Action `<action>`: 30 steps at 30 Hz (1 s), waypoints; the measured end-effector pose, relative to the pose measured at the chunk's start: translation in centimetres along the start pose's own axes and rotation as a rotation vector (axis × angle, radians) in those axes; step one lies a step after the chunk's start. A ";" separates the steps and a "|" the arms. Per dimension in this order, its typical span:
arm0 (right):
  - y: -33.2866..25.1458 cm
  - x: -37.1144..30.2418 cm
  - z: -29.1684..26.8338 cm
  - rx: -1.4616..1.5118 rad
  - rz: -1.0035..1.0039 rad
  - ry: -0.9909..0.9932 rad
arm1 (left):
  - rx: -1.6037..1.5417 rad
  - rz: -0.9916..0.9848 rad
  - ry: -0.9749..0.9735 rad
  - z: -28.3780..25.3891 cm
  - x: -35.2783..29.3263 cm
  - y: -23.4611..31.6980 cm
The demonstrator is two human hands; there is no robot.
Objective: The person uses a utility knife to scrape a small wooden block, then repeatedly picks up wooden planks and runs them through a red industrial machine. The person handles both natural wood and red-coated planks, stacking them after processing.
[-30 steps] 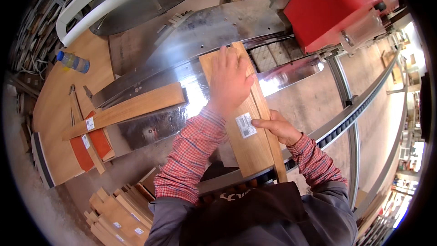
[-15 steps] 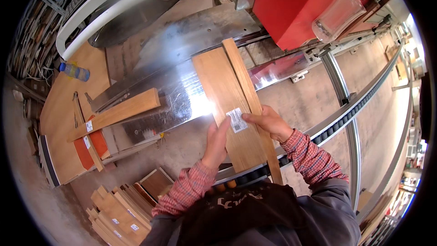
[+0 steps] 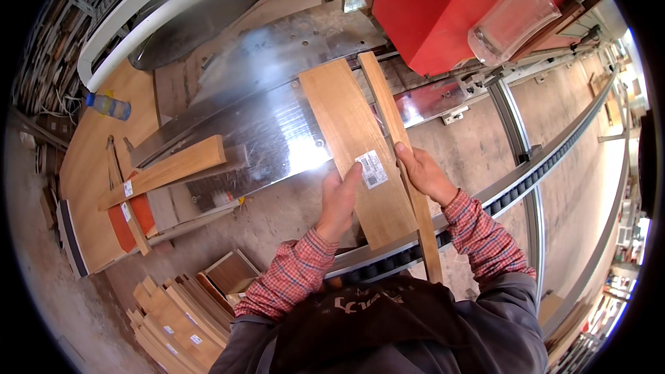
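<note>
Boards lie side by side on the shiny metal saw table (image 3: 263,131): a wide oak plank (image 3: 353,145) with a white label (image 3: 372,169), and a narrow strip (image 3: 398,145) along its right edge. The left hand (image 3: 339,201) rests flat with fingers together on the plank's near left edge, while the right hand (image 3: 424,174) is curled against the strip. A red machine housing (image 3: 429,7) stands beyond.

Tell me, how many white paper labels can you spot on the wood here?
4: one label on the wide board under the left hand, two on the strips at left, one on the bottom stack. Others may be hidden.
</note>
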State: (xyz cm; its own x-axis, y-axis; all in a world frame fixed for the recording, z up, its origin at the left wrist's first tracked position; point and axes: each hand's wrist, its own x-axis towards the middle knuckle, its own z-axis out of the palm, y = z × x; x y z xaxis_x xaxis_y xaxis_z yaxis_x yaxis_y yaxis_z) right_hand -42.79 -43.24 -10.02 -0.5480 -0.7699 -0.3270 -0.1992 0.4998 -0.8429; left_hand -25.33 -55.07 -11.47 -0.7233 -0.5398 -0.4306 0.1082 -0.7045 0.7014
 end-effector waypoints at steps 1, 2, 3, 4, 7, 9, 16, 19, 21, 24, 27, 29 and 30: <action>-0.5 0.0 -0.4 0.024 0.006 -0.018 | -0.007 0.001 -0.006 0.3 0.2 -0.2; -0.9 0.1 -0.7 0.049 0.013 -0.036 | -0.014 0.002 -0.013 0.6 0.3 -0.3; -1.0 0.2 -0.9 0.046 0.017 -0.041 | -0.022 0.006 -0.019 1.0 0.5 -0.4; -1.1 0.3 -1.2 0.043 0.022 -0.045 | -0.019 0.015 -0.020 1.2 0.7 -0.6; -0.6 0.5 -1.6 0.039 0.054 -0.033 | -0.030 0.054 0.000 2.2 1.2 -1.2; -0.7 0.4 -1.7 0.030 0.075 -0.026 | -0.068 0.092 0.036 3.1 1.4 -1.1; -1.4 0.2 -1.7 0.116 0.092 -0.005 | -0.143 0.078 0.078 3.4 2.0 -1.3; -0.7 0.5 -1.4 0.208 0.079 0.000 | -0.154 0.085 0.072 3.7 2.1 -1.1; -0.9 0.6 -1.3 0.229 0.072 0.004 | -0.152 0.101 0.072 3.7 2.2 -1.1; -1.3 0.6 -1.3 0.161 0.075 0.019 | -0.218 -0.053 0.114 3.9 2.2 -0.1; -0.8 0.7 -1.0 0.095 0.042 0.038 | -0.231 -0.092 0.104 4.0 2.0 0.6; -0.4 0.7 -0.7 0.156 0.042 0.040 | -0.201 -0.065 0.099 4.0 2.0 0.5; 0.0 0.8 -0.7 0.182 0.060 0.018 | -0.192 -0.062 0.098 3.9 1.8 0.2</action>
State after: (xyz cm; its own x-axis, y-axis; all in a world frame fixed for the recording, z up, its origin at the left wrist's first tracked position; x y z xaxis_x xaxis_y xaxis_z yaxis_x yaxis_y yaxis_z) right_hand -43.84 -43.57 -9.96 -0.5693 -0.7330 -0.3723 -0.0169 0.4632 -0.8861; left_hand -29.27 -54.36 -9.85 -0.6638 -0.5285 -0.5292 0.2003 -0.8073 0.5551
